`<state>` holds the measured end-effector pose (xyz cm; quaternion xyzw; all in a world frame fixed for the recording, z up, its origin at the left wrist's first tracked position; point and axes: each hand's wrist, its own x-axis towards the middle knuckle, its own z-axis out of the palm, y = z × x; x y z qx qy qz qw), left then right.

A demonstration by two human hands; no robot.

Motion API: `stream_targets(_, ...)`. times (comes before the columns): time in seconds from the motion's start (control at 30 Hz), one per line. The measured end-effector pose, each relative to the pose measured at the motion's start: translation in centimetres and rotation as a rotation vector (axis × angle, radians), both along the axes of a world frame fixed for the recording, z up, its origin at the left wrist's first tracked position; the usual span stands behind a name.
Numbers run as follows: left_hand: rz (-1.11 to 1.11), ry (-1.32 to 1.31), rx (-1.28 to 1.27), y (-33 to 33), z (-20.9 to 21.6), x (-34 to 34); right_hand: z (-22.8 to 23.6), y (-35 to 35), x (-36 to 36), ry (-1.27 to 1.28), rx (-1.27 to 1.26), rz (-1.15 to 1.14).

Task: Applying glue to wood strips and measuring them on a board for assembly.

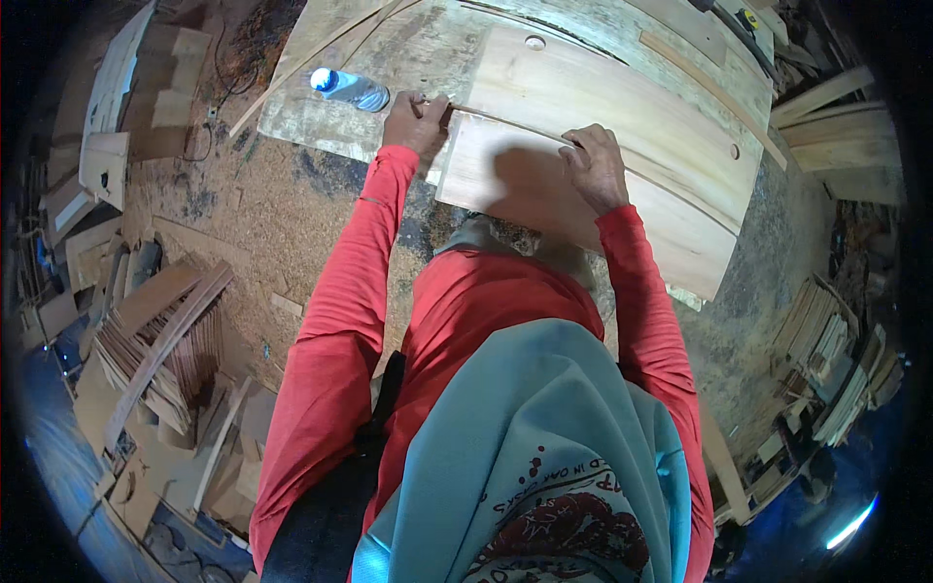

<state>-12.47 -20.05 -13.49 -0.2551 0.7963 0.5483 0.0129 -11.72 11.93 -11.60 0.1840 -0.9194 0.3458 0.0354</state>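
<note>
A pale wooden board (671, 223) lies at the near edge of the worktable, partly under my shadow. Behind it is a wider pale board (583, 83) with a round recess near its far left corner and another toward its right end. Along the line between them runs a thin wooden strip (510, 123). My left hand (418, 124) is closed at the strip's left end, its fingers curled. Farther right, my right hand (595, 167) is closed with fingertips and thumb at the strip, the palm over the near board. The fingertips are partly hidden.
A clear bottle (358, 90) with a blue cap lies on the worktable (321, 119), just left of my left hand. A long narrow batten (709, 92) rests behind the boards. Stacked wood pieces (165, 340) stand at left, on a floor (253, 223) strewn with sawdust.
</note>
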Motion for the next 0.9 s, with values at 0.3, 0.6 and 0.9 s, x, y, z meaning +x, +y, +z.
stream_targets(0.3,-0.197,0.046,-0.165,-2.5,-3.3,-1.9,-0.9,-0.1,-0.4,0.035,0.009,0.010)
stream_targets(0.6,-0.178,0.042,0.022,-2.6,-4.6,-2.1,-1.6,-0.1,-0.2,0.152,-0.106,0.005)
stream_targets(0.9,-0.200,0.025,0.014,-2.4,-3.5,-2.1,-1.5,-0.3,-0.1,0.233,-0.050,-0.018)
